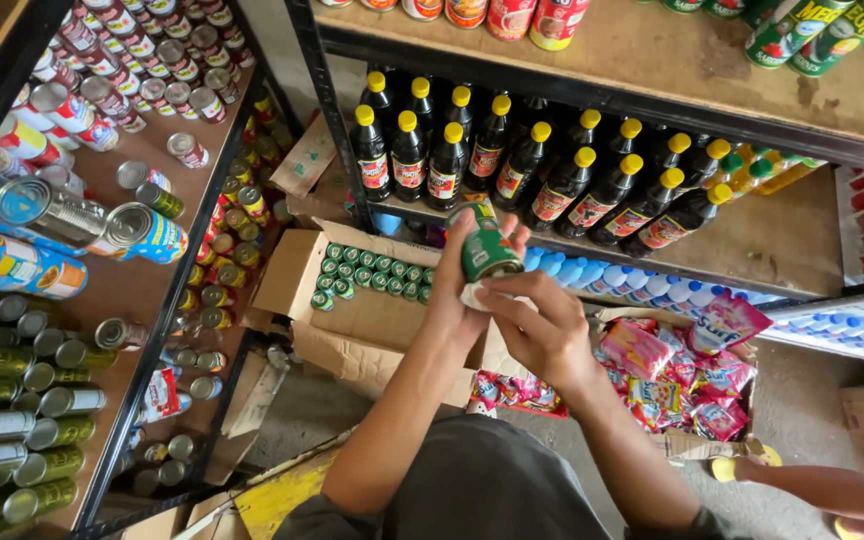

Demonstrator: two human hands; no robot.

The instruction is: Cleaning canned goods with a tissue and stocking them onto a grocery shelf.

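Note:
My left hand (457, 290) holds a small green can (488, 250) upright in front of me, fingers wrapped round its back. My right hand (542, 330) touches the bottom rim of the same can from the right. Below the hands an open cardboard box (297, 275) on the floor holds a row of several matching green cans (372, 275).
A metal shelf (112, 280) on the left is packed with tins. Ahead, another shelf (782, 240) carries dark bottles with yellow caps (512, 160) and blue-capped bottles below. A box of pink sachets (672, 380) sits at right. Another person's arm (832, 490) reaches in at bottom right.

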